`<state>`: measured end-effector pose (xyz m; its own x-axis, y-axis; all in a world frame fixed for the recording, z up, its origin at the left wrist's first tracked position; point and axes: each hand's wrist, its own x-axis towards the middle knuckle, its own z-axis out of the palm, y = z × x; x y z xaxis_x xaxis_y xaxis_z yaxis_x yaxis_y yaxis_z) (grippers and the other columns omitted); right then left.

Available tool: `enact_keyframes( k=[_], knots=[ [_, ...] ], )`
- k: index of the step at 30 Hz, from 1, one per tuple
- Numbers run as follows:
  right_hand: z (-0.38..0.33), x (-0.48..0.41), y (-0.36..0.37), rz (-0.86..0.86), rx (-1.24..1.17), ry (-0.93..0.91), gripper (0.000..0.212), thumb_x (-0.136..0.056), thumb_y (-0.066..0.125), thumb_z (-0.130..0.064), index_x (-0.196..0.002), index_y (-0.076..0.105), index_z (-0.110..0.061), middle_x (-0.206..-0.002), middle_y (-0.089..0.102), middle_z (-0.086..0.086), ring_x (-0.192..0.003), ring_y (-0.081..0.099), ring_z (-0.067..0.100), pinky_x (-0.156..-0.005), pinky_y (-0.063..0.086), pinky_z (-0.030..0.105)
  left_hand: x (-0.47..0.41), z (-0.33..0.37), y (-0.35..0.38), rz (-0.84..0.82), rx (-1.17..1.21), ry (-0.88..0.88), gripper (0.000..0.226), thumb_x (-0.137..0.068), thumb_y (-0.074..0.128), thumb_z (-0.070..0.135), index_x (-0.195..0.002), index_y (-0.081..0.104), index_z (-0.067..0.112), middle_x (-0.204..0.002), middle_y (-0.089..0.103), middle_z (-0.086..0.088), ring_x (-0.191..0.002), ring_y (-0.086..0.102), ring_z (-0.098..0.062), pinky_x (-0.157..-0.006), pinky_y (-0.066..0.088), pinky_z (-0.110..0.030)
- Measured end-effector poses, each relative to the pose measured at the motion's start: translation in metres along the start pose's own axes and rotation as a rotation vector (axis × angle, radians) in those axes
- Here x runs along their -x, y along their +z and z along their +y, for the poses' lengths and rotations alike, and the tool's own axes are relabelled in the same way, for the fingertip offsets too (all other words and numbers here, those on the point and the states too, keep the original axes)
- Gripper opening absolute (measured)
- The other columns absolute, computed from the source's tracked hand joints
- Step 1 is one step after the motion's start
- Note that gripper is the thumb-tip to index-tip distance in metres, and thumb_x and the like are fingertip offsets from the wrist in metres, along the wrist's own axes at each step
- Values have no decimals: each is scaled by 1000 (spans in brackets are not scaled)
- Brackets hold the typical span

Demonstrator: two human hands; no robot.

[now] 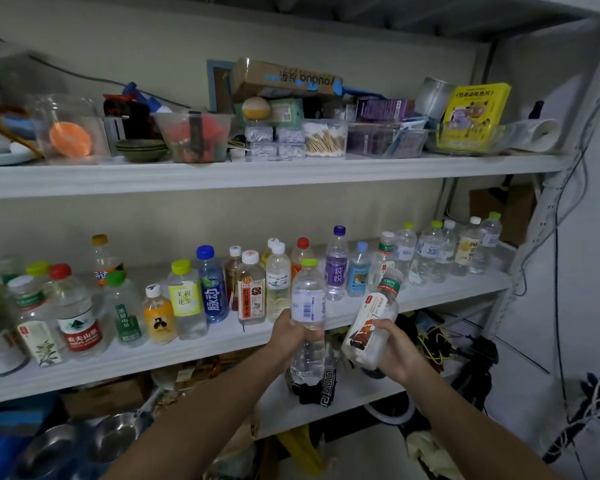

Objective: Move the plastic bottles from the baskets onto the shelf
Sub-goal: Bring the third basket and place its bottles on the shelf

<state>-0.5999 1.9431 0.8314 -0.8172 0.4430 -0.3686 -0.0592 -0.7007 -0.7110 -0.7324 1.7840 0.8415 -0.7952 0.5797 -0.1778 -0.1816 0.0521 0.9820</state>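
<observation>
My left hand (290,336) grips a clear water bottle with a lime-green cap (308,306), held upright just in front of the middle shelf (222,344). A white-labelled bottle with a green neck band (371,325) is held by my right hand (394,351); it tilts to the right, close beside the first bottle. Both bottles hover at the shelf's front edge. Several plastic bottles stand in rows on that shelf, from a red-labelled water bottle (78,320) at the left to clear ones (430,251) at the right. No basket is in view.
The upper shelf (257,171) is packed with clear tubs, boxes, cotton swabs and a yellow box (471,116). Below the bottle shelf lie a patterned black cloth (321,389), metal bowls (115,438) and cables. A white shelf post (541,216) with hanging wires stands at the right.
</observation>
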Motion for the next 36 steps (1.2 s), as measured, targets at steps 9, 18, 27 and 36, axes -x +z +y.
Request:
enact_keyframes(
  k=[9, 18, 27, 36],
  knots=[
    [0, -67, 9, 124, 227, -145, 82, -53, 84, -8, -127, 50, -5, -116, 65, 20, -106, 62, 37, -91, 50, 51, -66, -2, 0, -79, -53, 63, 55, -67, 78, -8, -116, 60, 11, -110, 69, -6, -100, 65, -22, -78, 56, -31],
    [-25, -117, 2, 91, 411, -210, 82, -60, 70, 25, -127, 45, -18, -113, 64, 17, -103, 62, 30, -74, 54, 41, -110, -1, 20, -106, -194, 213, 49, -67, 77, -10, -92, 63, 29, -108, 69, -7, -102, 65, -24, -88, 55, -46],
    [-57, -177, -5, -26, 680, -249, 80, -51, 80, 17, -119, 51, -14, -109, 68, 11, -102, 65, 30, -79, 56, 43, -164, 1, 45, 40, -282, 327, 57, -62, 80, -8, -97, 61, 32, -105, 68, 1, -101, 65, -20, -90, 54, -45],
    [-55, -214, -2, -18, 767, -235, 69, -56, 79, 19, -110, 54, -16, -97, 67, 0, -95, 63, 21, -60, 51, 18, -186, -17, 50, 186, -374, 396, 66, -66, 78, -7, -119, 49, 18, -114, 58, 4, -108, 56, -16, -93, 40, -24]
  ],
)
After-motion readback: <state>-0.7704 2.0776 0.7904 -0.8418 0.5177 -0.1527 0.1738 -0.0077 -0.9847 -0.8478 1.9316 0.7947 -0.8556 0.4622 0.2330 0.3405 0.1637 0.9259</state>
